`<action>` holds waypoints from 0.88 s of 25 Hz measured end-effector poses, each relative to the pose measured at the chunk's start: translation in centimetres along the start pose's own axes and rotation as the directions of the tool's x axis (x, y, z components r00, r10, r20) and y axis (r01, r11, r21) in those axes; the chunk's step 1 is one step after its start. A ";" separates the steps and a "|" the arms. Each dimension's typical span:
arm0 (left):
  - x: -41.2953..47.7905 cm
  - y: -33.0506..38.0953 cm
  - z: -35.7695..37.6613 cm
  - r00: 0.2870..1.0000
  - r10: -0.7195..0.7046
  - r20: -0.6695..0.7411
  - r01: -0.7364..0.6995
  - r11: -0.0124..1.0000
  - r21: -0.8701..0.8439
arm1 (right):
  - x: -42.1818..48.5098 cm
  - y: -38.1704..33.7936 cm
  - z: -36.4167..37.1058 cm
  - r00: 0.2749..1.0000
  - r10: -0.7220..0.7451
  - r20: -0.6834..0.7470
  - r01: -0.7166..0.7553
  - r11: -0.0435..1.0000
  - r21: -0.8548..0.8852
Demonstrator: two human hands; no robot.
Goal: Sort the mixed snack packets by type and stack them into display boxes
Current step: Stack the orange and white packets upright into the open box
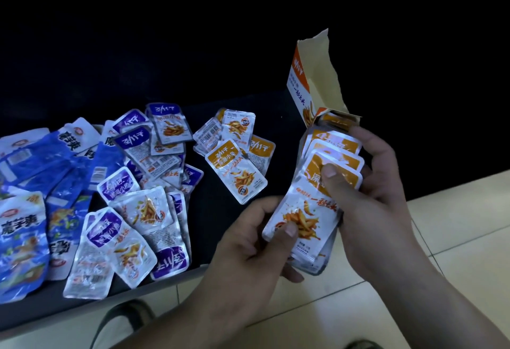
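Both my hands hold a stack of orange snack packets [309, 210] at the right. My left hand [248, 249] grips its lower end, thumb on the top packet. My right hand [369, 188] curls round the upper part, thumb pressing the orange label. The stack's top end sits in the mouth of an orange and white display box [309, 83], whose torn flap stands open. More orange packets [237, 155] lie on the dark table [209, 232]. Purple packets [143, 191] are heaped to their left. Blue packets [24, 224] lie at the far left.
The table's front edge runs diagonally from lower left to the middle. Pale floor tiles [455, 224] show at the lower right. A shoe [124, 324] shows at the bottom, under the table edge. Beyond the table all is dark.
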State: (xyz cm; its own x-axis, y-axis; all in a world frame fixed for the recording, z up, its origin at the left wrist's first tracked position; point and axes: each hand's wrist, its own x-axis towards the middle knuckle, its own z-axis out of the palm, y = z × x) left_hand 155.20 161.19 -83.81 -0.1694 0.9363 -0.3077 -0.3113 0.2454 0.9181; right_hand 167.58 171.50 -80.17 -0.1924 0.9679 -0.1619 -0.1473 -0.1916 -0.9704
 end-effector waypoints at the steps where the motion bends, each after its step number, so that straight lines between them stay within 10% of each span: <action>1: 0.0 0.1 -0.4 1.000 0.019 -0.019 -0.018 0.999 0.027 | 0.0 0.0 0.3 1.000 0.004 0.016 -0.004 1.000 0.000; 14: -0.3 0.7 -2.2 0.992 0.125 -0.033 -0.108 0.939 0.326 | -1.4 2.1 1.2 0.992 0.119 -0.035 -0.119 0.993 -0.005; 22: -0.7 0.1 1.1 0.978 0.088 -0.187 -0.076 0.995 0.071 | -1.1 2.2 1.6 0.955 0.179 -0.234 -0.145 0.977 0.157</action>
State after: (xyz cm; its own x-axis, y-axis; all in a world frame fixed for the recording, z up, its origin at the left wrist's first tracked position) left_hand 156.35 160.79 -83.25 -0.3683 0.8905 -0.2672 -0.2306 0.1909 0.9541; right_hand 165.97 169.73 -81.79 0.0171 0.9286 -0.3708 -0.2684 -0.3529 -0.8963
